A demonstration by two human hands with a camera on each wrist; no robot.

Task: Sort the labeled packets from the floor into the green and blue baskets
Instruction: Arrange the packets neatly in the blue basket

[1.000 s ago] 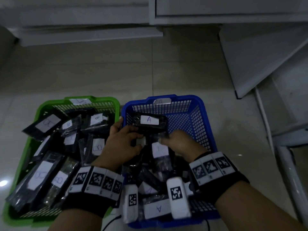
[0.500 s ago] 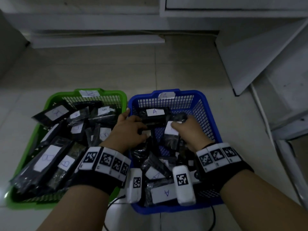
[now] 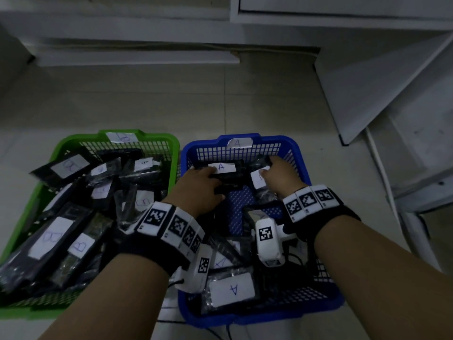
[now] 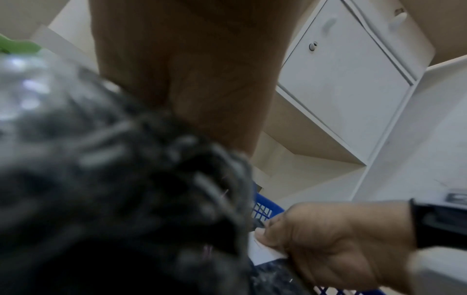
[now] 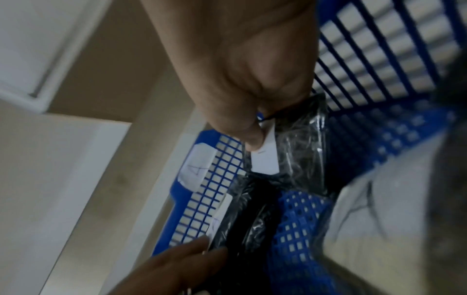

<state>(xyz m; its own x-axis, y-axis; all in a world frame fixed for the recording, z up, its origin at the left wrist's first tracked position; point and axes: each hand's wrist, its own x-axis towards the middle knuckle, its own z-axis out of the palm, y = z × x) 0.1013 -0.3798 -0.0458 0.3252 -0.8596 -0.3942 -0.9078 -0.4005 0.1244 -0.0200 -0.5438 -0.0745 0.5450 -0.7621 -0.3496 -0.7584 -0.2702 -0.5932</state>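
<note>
— Where are the hands?

— Both are inside the blue basket (image 3: 301,158), at its far end; the left hand (image 3: 199,190) has its fingers curled onto a black packet marked A (image 3: 224,168), gripping its near edge; the right hand (image 3: 279,175) pinches a second packet with a white label (image 5: 265,157), thumb pressed on the label, as the right wrist view shows plainly.

— And the two packets, are they apart?

— They lie side by side against the far wall; whether they touch I cannot tell; both sit just under the paper tag marked A (image 3: 239,143) on the basket's rim.

— What else is in that basket?

— More black packets with A labels nearer the person, one large one (image 3: 231,289) at the near wall; a patch of bare blue mesh floor shows between the wrists.

— And the green basket (image 3: 73,141)?

— Just beside the blue one, on its left, walls nearly touching; it is heaped with packets marked B (image 3: 50,238); a tag marked B (image 3: 121,136) sits on its far rim; both baskets stand on the pale tiled floor (image 3: 171,106), with white cabinets (image 3: 343,8) beyond.
</note>
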